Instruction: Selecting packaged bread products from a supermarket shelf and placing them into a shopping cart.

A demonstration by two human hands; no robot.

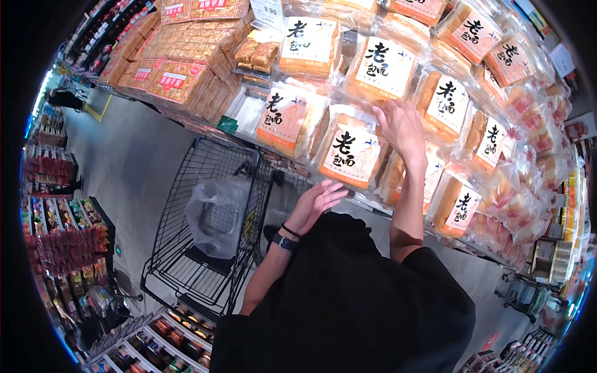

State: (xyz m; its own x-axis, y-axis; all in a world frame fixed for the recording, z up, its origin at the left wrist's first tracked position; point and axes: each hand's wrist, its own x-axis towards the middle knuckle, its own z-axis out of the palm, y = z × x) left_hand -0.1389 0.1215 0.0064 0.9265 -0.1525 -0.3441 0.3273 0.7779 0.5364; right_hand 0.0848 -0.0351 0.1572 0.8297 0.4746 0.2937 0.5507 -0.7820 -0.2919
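Observation:
A bagged loaf of sliced bread (pixel 352 151) with a white and orange label lies at the front edge of a bread display. My left hand (pixel 319 200) is by its lower edge, fingers extended and holding nothing; whether the fingertips touch the bag is unclear. Over the loaf's upper right corner is my right hand (pixel 403 130), its fingers bent down at the gap below another bagged loaf (pixel 385 67). Its fingertips are partly hidden, so a grip cannot be made out. A similar loaf (pixel 289 119) sits to the left.
Left of the loaves are stacked packs of brown pastry (pixel 186 81) and a price sign (pixel 267 11). A black wire shopping cart (pixel 163 224) holding a clear plastic bag (pixel 217 217) stands at my left. Bagged buns (pixel 522 196) fill the right side. Snack shelves (pixel 65 224) line the far left.

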